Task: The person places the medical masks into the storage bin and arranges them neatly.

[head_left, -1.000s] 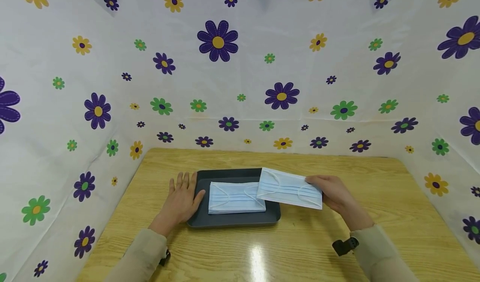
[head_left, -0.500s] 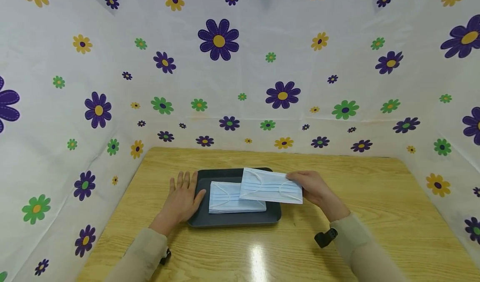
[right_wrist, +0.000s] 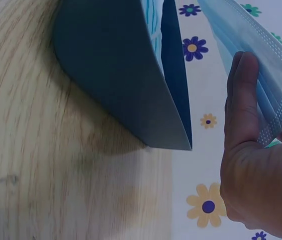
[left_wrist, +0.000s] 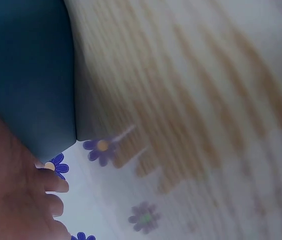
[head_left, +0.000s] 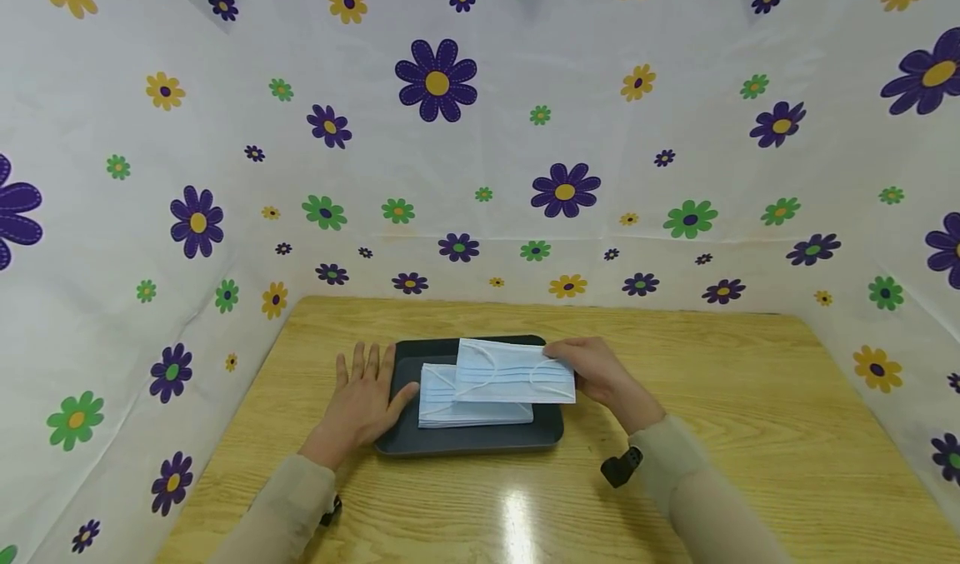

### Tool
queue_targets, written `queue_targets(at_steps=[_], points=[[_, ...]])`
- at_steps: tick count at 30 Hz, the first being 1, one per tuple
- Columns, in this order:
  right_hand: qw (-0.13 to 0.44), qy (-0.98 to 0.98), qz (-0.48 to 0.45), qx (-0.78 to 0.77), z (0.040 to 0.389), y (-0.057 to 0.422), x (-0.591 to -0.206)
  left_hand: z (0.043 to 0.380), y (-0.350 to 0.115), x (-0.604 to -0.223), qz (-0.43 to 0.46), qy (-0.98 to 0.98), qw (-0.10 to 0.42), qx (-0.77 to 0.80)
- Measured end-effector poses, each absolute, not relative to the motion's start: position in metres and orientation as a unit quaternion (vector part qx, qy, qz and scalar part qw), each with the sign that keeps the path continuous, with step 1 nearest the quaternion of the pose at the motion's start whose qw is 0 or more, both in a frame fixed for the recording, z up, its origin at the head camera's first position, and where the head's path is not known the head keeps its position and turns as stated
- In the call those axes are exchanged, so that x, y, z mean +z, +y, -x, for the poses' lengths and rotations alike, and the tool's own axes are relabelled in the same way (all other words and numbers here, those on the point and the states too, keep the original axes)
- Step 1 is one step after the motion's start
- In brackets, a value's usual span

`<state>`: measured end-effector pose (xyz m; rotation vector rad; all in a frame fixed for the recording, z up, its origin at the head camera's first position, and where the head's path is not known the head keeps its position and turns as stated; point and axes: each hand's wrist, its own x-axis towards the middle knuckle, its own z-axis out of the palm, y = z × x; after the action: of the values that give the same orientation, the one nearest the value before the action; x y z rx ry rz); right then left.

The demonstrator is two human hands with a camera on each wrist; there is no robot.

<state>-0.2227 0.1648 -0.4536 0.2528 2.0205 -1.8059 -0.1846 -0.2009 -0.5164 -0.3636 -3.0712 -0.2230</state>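
Observation:
My right hand (head_left: 600,374) pinches a light blue face mask (head_left: 517,372) by its right end, thumb on top and fingers beneath. That mask hangs over a stack of face masks (head_left: 472,414) lying in a dark grey tray (head_left: 468,441), covering the stack's upper right part. In the right wrist view the held mask (right_wrist: 261,60) is clear of the tray wall (right_wrist: 116,75). My left hand (head_left: 358,403) rests at the tray's left side with straight, spread fingers, the thumb reaching over the rim. In the left wrist view the hand (left_wrist: 16,190) lies against the tray's outer wall (left_wrist: 31,75).
A wooden table (head_left: 712,397) carries the tray. Behind it and on both sides stands a white cloth (head_left: 480,156) printed with flowers. A dark wrist camera (head_left: 622,467) sits on the right wrist.
My right hand has moved left with the mask, from the tray's right side to over the stack. The left hand stays in place; its thumb has shifted slightly.

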Motion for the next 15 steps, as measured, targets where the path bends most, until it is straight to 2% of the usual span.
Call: queue_targets(at_steps=[15], points=[[0.225, 0.730, -0.095, -0.638, 0.229, 0.134, -0.460, 0.183, -0.200, -0.514, 0.119, -0.990, 0.016, -0.075]])
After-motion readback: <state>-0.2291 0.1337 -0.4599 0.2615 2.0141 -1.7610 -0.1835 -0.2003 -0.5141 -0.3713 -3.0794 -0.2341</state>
